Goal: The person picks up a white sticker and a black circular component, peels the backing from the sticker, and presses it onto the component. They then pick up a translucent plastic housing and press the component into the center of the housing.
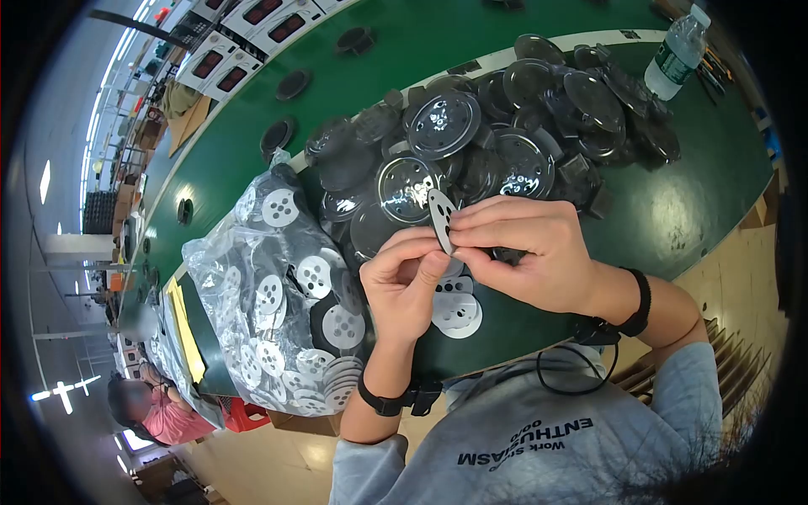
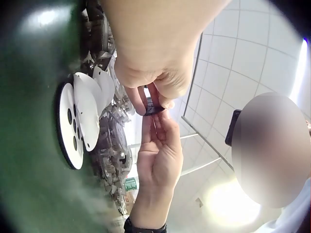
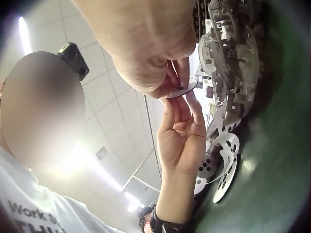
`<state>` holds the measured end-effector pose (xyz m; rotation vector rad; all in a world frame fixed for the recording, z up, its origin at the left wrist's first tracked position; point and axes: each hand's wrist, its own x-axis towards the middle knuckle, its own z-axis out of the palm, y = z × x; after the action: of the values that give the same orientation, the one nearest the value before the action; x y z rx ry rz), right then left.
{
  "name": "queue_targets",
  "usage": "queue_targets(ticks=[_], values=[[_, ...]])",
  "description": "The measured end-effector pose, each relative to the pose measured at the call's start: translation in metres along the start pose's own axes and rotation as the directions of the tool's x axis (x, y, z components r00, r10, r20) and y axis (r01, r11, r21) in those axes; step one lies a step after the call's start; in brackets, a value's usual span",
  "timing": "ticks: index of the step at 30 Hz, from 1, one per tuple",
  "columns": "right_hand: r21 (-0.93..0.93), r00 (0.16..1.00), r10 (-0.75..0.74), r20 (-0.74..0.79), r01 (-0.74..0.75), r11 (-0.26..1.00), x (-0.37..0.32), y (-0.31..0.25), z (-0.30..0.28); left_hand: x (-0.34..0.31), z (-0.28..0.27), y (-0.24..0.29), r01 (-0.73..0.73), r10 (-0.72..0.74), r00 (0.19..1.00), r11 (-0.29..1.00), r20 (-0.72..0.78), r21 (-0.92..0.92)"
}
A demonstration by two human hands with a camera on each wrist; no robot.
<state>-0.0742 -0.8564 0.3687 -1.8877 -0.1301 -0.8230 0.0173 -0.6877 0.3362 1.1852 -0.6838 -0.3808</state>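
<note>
Above the green table a thin round disc (image 1: 439, 217), white with dark holes, stands nearly edge-on between both hands. My left hand (image 1: 402, 282) pinches its lower edge between thumb and forefinger. From the other side, the thumb and fingers of my right hand (image 1: 526, 244) pinch the same disc. Its dark underside (image 2: 153, 109) faces the left wrist camera, while a pale face (image 3: 184, 90) shows in the right wrist view. Below the hands, several loose white discs (image 1: 459, 316) lie overlapping on the table; the left wrist view shows one of these discs (image 2: 70, 128) with a black backing.
A clear plastic bag (image 1: 278, 337) full of similar discs sits left of the hands. Dark round parts with clear covers (image 1: 444, 124) are heaped beyond them. A water bottle (image 1: 676, 55) stands far right. Another person (image 1: 168, 412) sits at the left, near yellow paper (image 1: 185, 328).
</note>
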Motion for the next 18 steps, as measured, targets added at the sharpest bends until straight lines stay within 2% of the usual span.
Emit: queue_targets(ticks=[9,18], values=[[0.006,0.999,-0.029,-0.017,0.029,1.0,-0.0004,0.0029,0.0012,-0.0014,-0.0005,-0.0006,-0.006,0.006,1.0,1.0,0.0,0.012],[-0.021,0.999,-0.028,-0.032,0.027,0.999,-0.002,0.0037,0.0019,-0.0008,0.0033,0.0038,-0.037,0.039,0.999,0.993,-0.015,0.112]])
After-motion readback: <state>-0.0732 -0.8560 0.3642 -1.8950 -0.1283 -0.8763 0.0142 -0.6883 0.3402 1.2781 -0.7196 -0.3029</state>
